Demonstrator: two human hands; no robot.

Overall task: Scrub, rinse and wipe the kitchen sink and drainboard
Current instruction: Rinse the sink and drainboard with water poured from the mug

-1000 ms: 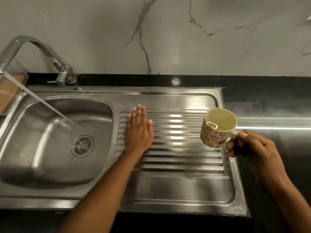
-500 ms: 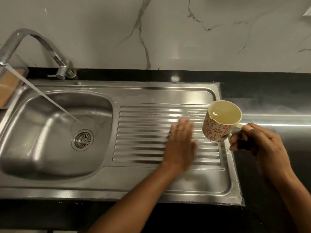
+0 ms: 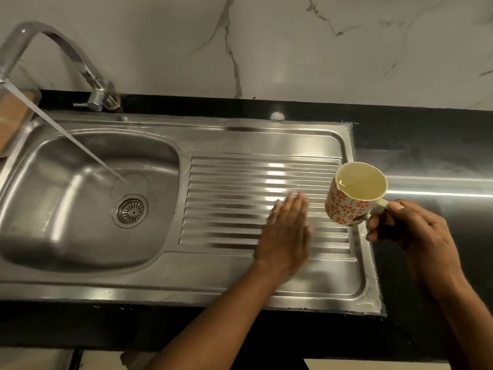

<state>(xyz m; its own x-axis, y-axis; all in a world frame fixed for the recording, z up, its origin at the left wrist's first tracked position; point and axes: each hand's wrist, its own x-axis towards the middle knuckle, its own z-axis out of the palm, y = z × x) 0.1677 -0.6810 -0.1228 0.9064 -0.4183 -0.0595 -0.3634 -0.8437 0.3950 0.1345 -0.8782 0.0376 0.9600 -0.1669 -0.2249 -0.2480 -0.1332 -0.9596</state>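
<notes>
Tap (image 3: 97, 98) runs into sink (image 3: 66, 236) — left hand (image 3: 286, 236) flat on drainboard (image 3: 226, 198), mug (image 3: 346, 206) beside.

One sink (image 3: 66, 236) at nine o'clock, one ribbed drainboard (image 3: 226, 188), one tap (image 3: 96, 98) at ten o'clock, one drain strainer (image 3: 130, 210), one patterned mug (image 3: 349, 206) at three o'clock, two grips, left grip (image 3: 286, 236), right grip (image 3: 410, 231), one desk (image 3: 426, 145)

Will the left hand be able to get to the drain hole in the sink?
Probably yes. The left hand lies flat and empty on the drainboard, and nothing stands between it and the drain; only the stream of water falls nearby. The right hand is busy holding the mug.
</notes>
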